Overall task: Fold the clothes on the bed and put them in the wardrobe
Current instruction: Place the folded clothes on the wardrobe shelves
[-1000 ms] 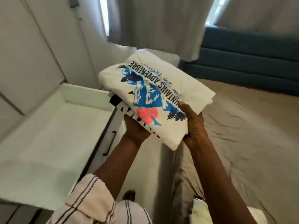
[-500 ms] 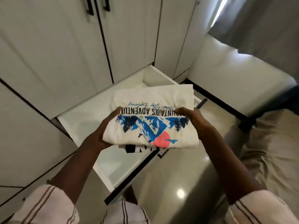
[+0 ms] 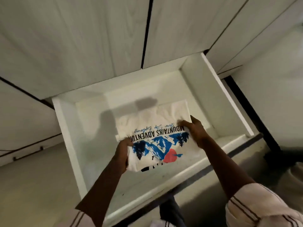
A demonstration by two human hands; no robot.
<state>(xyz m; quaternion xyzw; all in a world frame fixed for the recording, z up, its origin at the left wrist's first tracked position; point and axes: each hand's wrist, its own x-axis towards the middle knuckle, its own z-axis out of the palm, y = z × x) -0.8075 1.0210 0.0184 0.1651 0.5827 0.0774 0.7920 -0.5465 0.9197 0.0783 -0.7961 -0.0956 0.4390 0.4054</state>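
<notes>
Wardrobe doors (image 3: pixel 73 46) fill the view from nine round to two o'clock, pale panels parted by dark seams. Below them a white drawer (image 3: pixel 68 145) stands pulled out, its side walls running toward seven and four o'clock and its front lip crossing low at five. Bare drawer floor lies open on the nine o'clock side of the load, with a narrower strip at three. Inside, a folded stack of clothes (image 3: pixel 155 128) sits at the centre, topped by a white shirt printed with blue mountains and the words MOUNTAINS ADVENTURE; a darker printed piece peeks from under its near edge. The left hand (image 3: pixel 122 154) is closed round the stack's near-left corner. The right hand (image 3: pixel 195 133) clasps the right edge, thumb over the top. Striped sleeves (image 3: pixel 255 208) show at five o'clock.
</notes>
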